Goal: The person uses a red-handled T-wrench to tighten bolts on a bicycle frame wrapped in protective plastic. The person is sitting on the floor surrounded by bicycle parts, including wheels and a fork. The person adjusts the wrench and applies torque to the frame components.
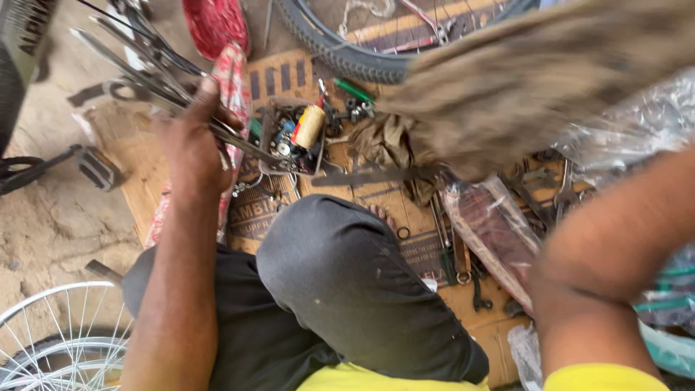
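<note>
While the person sits on flattened cardboard on the dirt ground, these lines tell what shows:

Left hand: the left hand (194,137) is closed in a fist around a bundle of thin metal rods (148,54), held out over the far left part of the cardboard (279,72).
Rods: long, grey, spoke-like; they fan up and left from the fist, and their lower ends stick out to the right, reaching the edge of a small parts tray (293,137).
Right hand: the right forearm (615,239) crosses the right side of the view, but the hand itself is hidden behind a blurred brown mass (521,80), so I cannot tell whether it is open or closed, or what it has.
Parts tray: dark, shallow, near the far middle of the cardboard, filled with small hardware and a yellowish spool (309,127).
Cloth: a red and white patterned cloth (232,80) lies along the left edge of the cardboard, under the left hand.
Tools: spanners (445,246) and other flat tools lie on the right part of the cardboard, beside clear plastic bags (492,224).
Wheels: a tyred bicycle wheel (340,51) lies at the far edge; a bare spoked rim (58,333) sits on the ground at the near left.
Pedal: a black pedal (98,168) lies on the dirt left of the cardboard.
Knee: the grey trouser knee (340,268) covers the near middle.
</note>
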